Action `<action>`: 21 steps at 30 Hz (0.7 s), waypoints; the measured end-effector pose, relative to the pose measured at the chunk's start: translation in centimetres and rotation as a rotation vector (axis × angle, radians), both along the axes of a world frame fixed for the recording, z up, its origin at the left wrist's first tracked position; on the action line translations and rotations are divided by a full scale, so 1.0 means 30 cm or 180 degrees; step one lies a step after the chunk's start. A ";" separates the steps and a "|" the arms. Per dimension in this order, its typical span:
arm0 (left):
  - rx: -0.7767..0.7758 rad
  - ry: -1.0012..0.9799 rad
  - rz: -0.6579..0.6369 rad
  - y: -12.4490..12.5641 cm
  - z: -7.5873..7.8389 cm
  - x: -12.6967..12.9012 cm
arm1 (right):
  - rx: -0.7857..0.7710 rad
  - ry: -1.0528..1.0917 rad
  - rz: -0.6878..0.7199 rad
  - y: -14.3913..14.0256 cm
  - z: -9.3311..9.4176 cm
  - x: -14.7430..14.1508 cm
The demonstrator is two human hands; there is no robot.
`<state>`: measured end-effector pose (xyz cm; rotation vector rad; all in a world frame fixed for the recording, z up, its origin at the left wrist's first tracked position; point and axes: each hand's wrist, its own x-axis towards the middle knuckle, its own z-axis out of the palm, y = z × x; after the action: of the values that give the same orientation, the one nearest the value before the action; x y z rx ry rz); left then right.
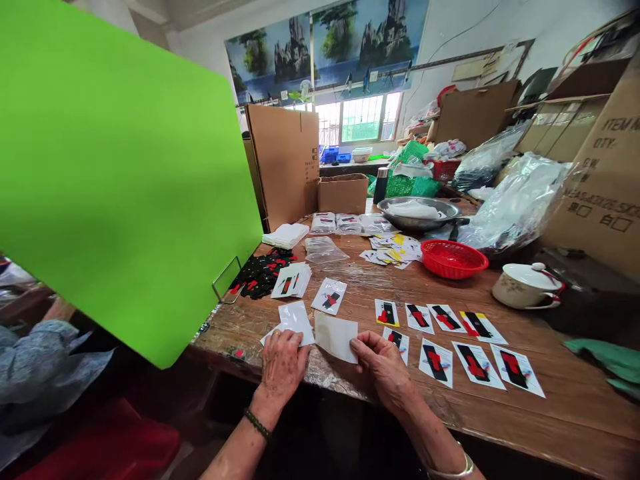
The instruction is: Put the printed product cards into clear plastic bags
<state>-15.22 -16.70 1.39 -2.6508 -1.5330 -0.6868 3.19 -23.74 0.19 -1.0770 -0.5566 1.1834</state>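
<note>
Held at its right edge between my right thumb and fingers is a blank white card [336, 337]. My right hand [387, 373] is closed in this pinch, just above the table's near edge. To its left, my left hand [284, 363] lies palm down, fingers stretched over white plastic sleeves [297, 320]. Just beyond is a single card with a red and black piece [330, 297]. A stack of printed cards [291, 281] stands behind the sleeves. Right of my right hand, several cards with red and black pieces [436, 361] lie in two rows.
A large green panel [125, 173] rises at the left, near a heap of black and red pieces [263, 272]. Further back are filled clear bags [349, 223], yellow-and-white cards [395, 249], a red basket [453, 260], a metal basin [419, 212] and a lidded enamel pot [525, 287].
</note>
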 end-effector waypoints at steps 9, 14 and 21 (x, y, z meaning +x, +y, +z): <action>-0.2301 -0.3021 -0.0600 -0.144 0.148 0.180 | 0.0346 -0.0864 -0.0178 -0.024 0.023 -0.026; -0.2620 -0.3349 -0.0557 -0.145 0.109 0.199 | 0.0335 -0.1310 -0.0029 -0.035 0.042 -0.009; -0.2973 -0.3608 -0.0505 -0.101 0.056 0.163 | -0.0125 -0.0952 0.0405 -0.043 0.073 0.002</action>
<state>-10.33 -19.73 3.06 -3.1580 -2.2732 -2.2515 3.24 -25.02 2.39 -1.2776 -0.8469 1.1533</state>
